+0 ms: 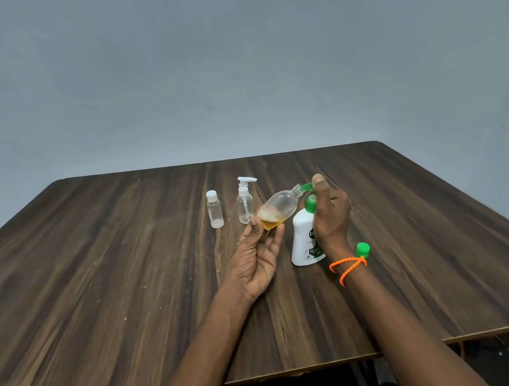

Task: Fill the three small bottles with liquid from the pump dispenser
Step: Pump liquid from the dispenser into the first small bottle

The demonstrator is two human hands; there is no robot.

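While amber liquid gathers with some foam in its lower end, the round clear bottle [276,211] lies tilted in the air, its open neck raised to the green spout of the pump dispenser [306,241]. The left hand [257,259] cradles it from below, fingers loosely curled under its base. The right hand [330,212] sits on the dispenser, thumb up over the green pump head and fingers wrapped around the neck; how firmly it presses I cannot tell. The white dispenser stands on the wooden table [130,290], just right of the held bottle.

This looks like the filling of the first bottle, which seems about a quarter full at most. The next move probably calls for more strokes of the pump, with the neck kept tight to the spout so nothing drips.

Behind the left hand stand two more small bottles: a clear spray bottle [245,203] with a white nozzle, and left of it a capped bottle [215,211] with a little pale stuff at the bottom. Both still wait. A green cap [363,249] rests near the right wrist, which wears an orange beaded band [348,266].
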